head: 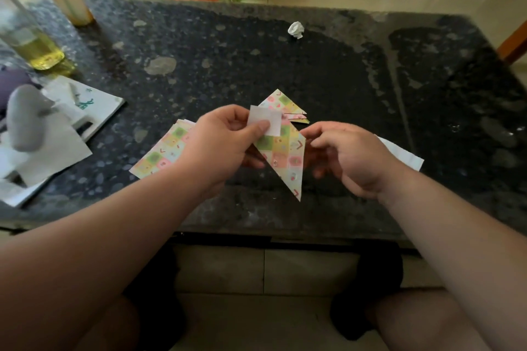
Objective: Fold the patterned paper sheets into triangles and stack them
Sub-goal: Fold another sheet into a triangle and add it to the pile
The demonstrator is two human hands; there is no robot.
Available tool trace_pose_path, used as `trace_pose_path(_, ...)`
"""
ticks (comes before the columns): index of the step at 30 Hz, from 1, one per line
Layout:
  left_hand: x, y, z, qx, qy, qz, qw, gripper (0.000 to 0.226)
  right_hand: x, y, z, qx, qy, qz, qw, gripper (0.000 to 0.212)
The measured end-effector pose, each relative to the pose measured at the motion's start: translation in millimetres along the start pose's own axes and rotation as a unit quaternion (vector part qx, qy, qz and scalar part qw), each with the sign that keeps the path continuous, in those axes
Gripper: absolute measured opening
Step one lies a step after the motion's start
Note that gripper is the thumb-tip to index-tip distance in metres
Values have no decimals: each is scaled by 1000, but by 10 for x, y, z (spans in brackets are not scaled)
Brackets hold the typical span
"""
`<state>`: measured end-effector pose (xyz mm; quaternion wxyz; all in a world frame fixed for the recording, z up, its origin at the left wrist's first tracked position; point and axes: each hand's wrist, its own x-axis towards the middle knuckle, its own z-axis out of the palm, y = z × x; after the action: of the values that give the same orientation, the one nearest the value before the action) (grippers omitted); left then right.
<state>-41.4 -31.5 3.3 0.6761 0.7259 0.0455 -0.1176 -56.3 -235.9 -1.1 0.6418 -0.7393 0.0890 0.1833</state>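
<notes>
Centrally, above a dark speckled stone counter point(313, 65), a person's left hand point(222, 145) holds a folded triangle of pastel checked patterned paper point(285, 157), its grip pinching a white corner flap point(272, 120) between thumb and fingers. The right hand point(348, 157) sits just beside the triangle's right edge with fingers curled; whether its grip has the paper cannot be told. A stack of flat patterned sheets point(159, 154) lies on the counter under the left wrist. A stack of folded patterned triangles point(285, 104) lies just beyond the hands. On a white booklet point(99, 105) at the left, green printing is too blurred to read.
</notes>
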Motion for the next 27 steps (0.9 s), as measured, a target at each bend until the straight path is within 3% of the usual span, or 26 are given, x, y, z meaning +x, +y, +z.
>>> trace_pose_path(3,20,-69,9,-3,1,-60,998,11,-36,21,60,48,-59,0,997,21)
trace_pose_path(7,25,-120,34,-6,-8,-85,996,13,4,44,146,30,-17,66,997,23)
trace_pose_path(9,28,-148,55,0,15,-76,997,31,-6,31,182,49,-8,103,993,19)
trace_pose_path(12,-8,-231,63,195,54,27,979,56,4,17,211,144,-1,151,978,16)
trace_pose_path(14,-86,-262,73,309,-12,111,944,57,14,15,226,187,-1,171,967,21)
trace_pose_path(17,-175,-315,92,402,-129,101,901,68,22,64,221,185,-15,202,962,19)
trace_pose_path(20,-143,-420,69,442,-137,96,881,58,35,150,207,125,-31,237,963,18)
trace_pose_path(27,-67,-439,40,434,-125,115,885,24,76,228,171,-14,-7,225,974,18)
